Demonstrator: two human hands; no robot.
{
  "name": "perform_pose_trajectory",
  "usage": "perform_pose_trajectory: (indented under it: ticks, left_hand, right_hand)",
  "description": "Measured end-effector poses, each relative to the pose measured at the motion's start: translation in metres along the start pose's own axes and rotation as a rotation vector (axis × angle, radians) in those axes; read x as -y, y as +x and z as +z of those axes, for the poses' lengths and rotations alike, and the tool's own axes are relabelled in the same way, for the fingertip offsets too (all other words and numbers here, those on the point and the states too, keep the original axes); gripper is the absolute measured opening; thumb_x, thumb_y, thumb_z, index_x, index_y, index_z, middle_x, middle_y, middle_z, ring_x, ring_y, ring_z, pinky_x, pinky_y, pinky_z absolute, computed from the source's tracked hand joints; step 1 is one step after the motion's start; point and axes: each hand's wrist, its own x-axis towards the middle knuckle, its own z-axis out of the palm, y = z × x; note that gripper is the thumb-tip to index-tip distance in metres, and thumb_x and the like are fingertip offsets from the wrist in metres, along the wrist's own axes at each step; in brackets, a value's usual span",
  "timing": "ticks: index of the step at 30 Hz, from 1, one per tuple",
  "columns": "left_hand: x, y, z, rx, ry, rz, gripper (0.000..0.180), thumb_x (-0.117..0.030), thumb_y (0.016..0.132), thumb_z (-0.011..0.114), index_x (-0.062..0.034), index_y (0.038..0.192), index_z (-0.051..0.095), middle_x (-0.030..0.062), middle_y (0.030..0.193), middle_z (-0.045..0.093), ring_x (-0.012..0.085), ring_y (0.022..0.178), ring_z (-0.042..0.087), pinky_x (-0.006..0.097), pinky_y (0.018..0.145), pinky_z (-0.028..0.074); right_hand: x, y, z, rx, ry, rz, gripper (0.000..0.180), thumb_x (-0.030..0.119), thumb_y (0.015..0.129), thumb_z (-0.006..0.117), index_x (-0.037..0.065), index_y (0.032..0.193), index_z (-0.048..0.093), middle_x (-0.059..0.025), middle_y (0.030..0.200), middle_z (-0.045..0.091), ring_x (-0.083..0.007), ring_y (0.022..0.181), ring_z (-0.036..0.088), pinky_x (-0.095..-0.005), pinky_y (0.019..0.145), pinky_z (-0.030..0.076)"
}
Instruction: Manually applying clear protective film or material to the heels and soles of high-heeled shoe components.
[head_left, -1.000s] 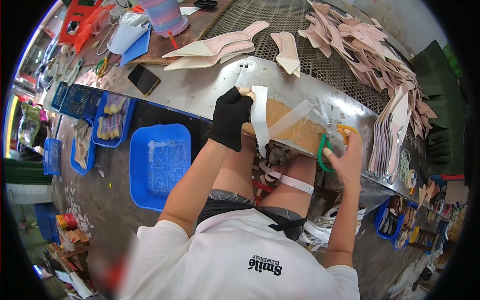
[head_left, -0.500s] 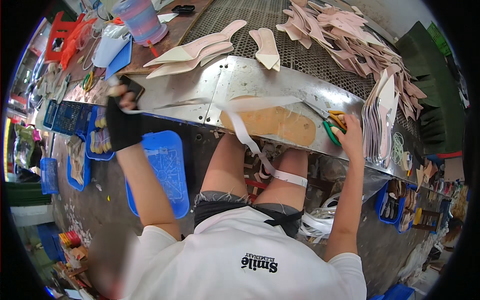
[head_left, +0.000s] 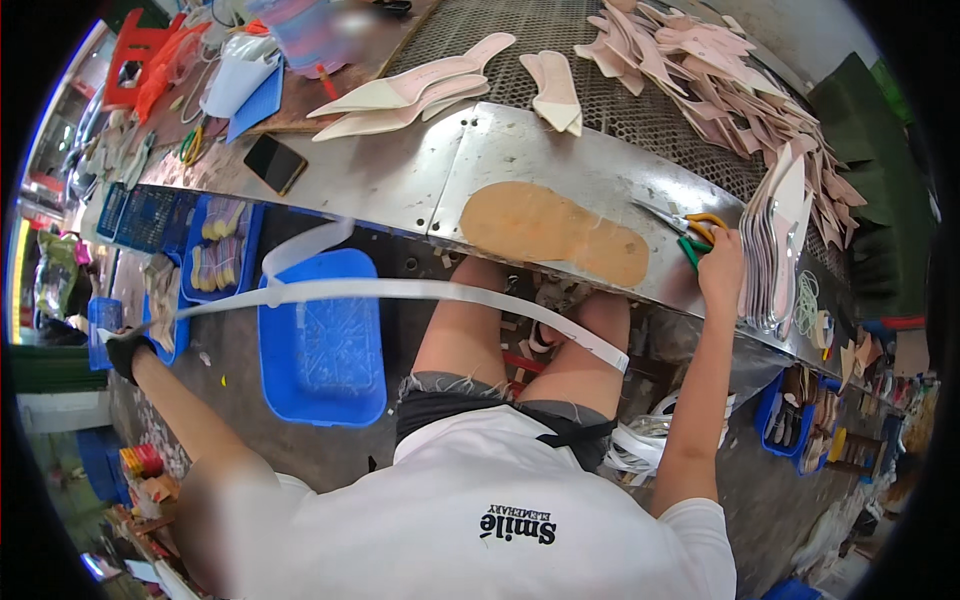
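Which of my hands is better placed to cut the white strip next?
The right, most likely: your right hand is on the scissors, over the metal tabletop, while your left hand is stretched far out to the left, holding the white strip.

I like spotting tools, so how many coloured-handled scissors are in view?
2 that I can see: one orange-and-green-handled pair in the right hand, apparently a yellow-and-green-handled pair left of the black rectangular phone. More may be hidden.
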Motion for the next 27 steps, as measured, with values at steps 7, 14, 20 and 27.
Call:
perform_pose_trajectory:
  ticks: [7, 14, 20, 27]
  left_hand:
    - [-0.021, -0.174, 0.170, 0.887, -0.393, -0.504, 0.022, -0.020, 0.096, 0.044, -0.0038, 0.111, 0.049, -0.0005, 0.079, 0.038, 0.0100, 0.063, 0.038, 0.020, 0.052, 0.033]
    - [-0.120, -0.223, 0.291, 1.038, -0.466, -0.541, 0.016, -0.018, 0.094, 0.047, -0.0022, 0.098, 0.047, 0.0029, 0.083, 0.042, 0.0126, 0.066, 0.043, 0.022, 0.052, 0.038]
    - [-0.140, -0.201, 0.321, 1.090, -0.584, -0.425, 0.030, -0.026, 0.091, 0.055, -0.0028, 0.108, 0.049, 0.0057, 0.091, 0.052, 0.0159, 0.075, 0.053, 0.026, 0.059, 0.047]
    - [-0.075, -0.134, 0.307, 0.916, -0.802, -0.840, 0.010, -0.007, 0.091, 0.045, -0.0053, 0.081, 0.044, 0.0010, 0.071, 0.038, 0.0136, 0.065, 0.042, 0.026, 0.055, 0.036]
  right_hand:
    - [0.214, -0.079, -0.020, 0.264, 0.791, -0.301, 0.039, 0.004, 0.077, 0.061, 0.007, 0.116, 0.058, -0.0081, 0.094, 0.060, -0.0198, 0.078, 0.059, -0.0310, 0.066, 0.047]
    - [0.372, -0.149, -0.065, 0.439, 1.417, -0.592, 0.039, 0.005, 0.070, 0.072, 0.008, 0.109, 0.064, 0.0024, 0.074, 0.051, -0.0071, 0.064, 0.046, -0.0211, 0.056, 0.037]
    - [0.346, -0.133, -0.042, 0.741, 1.294, -0.755, 0.017, 0.009, 0.074, 0.072, 0.000, 0.085, 0.062, 0.0032, 0.065, 0.052, -0.0061, 0.058, 0.045, -0.0223, 0.052, 0.036]
    - [0.219, -0.133, -0.044, 0.887, 1.476, -0.403, 0.007, 0.006, 0.080, 0.066, -0.001, 0.082, 0.066, -0.0024, 0.067, 0.060, -0.0084, 0.061, 0.058, -0.0209, 0.054, 0.044]
